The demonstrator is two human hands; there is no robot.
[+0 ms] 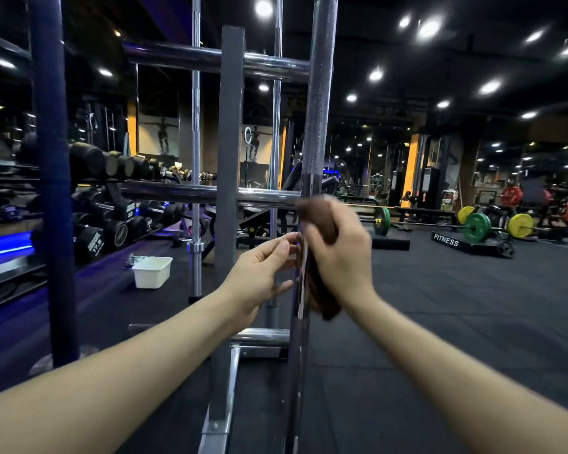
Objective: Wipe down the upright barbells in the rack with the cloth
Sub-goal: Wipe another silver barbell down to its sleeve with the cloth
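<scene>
1. Two hands are seen at one upright barbell [318, 103], the nearest of those standing in the rack [232, 126].
2. A brown cloth [322, 221] is gripped in the right hand [340, 257], fingers curled round it, and it is pressed against the bar's right side just below the knurled section.
3. The left hand [259, 273] is held at the bar's left side at the same height, thumb and fingers loosely curved toward the shaft; whether the bar is actually pinched cannot be told.
4. The bar's long axis runs vertically, top out of view above, foot down by the rack base, so the stroke is judged to be called for along that line, up or down.
5. The cloth is blurred, and the wipe is judged to be under way.
6. The right hand is the nearer one to the work, already on the steel.
7. Two slimmer bars [195, 142] are left standing farther back in the rack, judged not yet reached.
8. A white tub [153, 271] is noted on the floor behind.
</scene>
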